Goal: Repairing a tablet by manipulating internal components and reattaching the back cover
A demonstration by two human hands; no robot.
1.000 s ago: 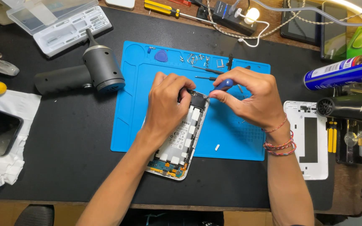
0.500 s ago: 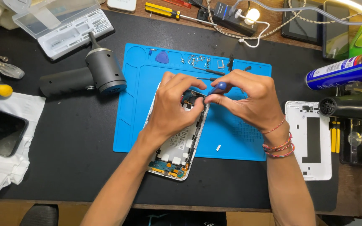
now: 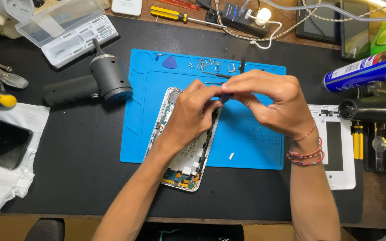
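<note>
Both hands meet over the upper end of an opened phone, which lies with its back off and its circuit boards showing, half on a blue work mat and half on the dark bench. The left hand rests on the phone's upper part, its fingers curled and pressed down along the right edge of the frame. The right hand, with thread bracelets at the wrist, comes in from the right; its fingers are drawn together, pinching a small dark tool whose tip is hidden between the two hands. Along the mat's top edge lie loose small screws and a blue triangular pick. Left of the mat lies a grey handheld blower, and beyond it a clear plastic case of bits. A white back cover lies on the bench right of the mat, near a blue spray can.
</note>
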